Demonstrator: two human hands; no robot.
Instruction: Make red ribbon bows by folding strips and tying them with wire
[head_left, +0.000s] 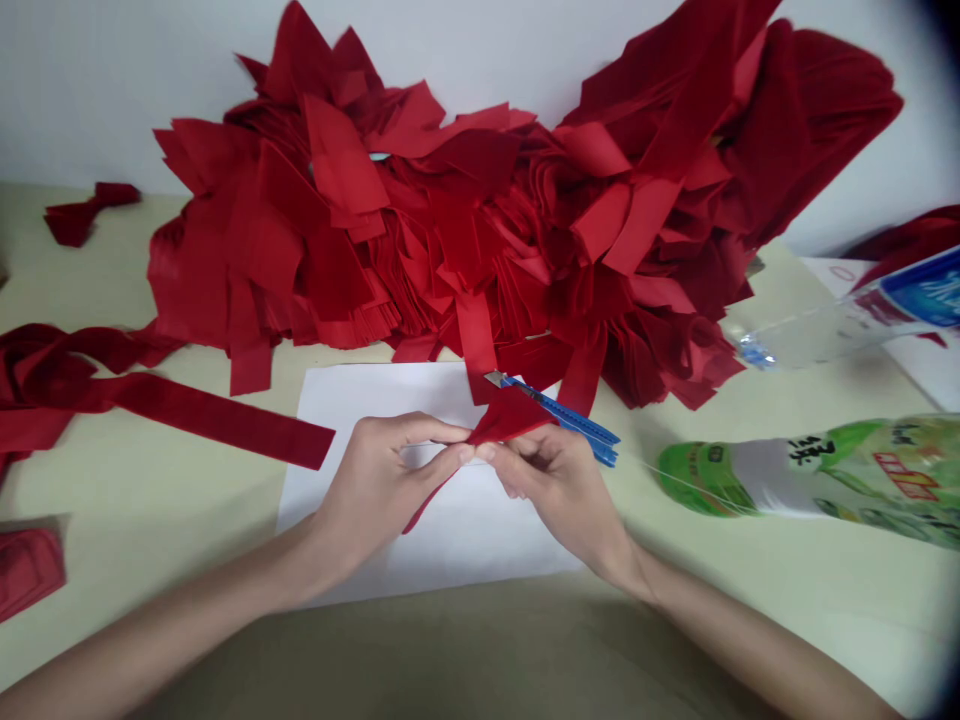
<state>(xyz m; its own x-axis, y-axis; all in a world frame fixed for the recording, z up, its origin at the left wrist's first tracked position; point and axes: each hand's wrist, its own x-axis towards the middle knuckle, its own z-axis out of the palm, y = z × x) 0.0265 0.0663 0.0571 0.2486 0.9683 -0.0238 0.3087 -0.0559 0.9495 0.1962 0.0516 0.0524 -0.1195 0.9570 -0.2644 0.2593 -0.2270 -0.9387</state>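
Observation:
Both hands meet above a white sheet of paper, pinching one red velvet ribbon piece between them. My left hand grips its gathered middle with thumb and forefinger, and one end hangs below the fingers. My right hand holds the same piece just beside, thumb tip close to the left thumb; its other fingers curl beneath. The wider end of the ribbon spreads up and to the right. Just behind the hands lies a blue utility knife, its tip partly over the paper and partly covered by the ribbon.
A large heap of red ribbon pieces spans the back of the table. Long ribbon strips lie at left, near a folded red bundle. At right lie a green-labelled bottle and a clear bottle. A small tied bow sits back left.

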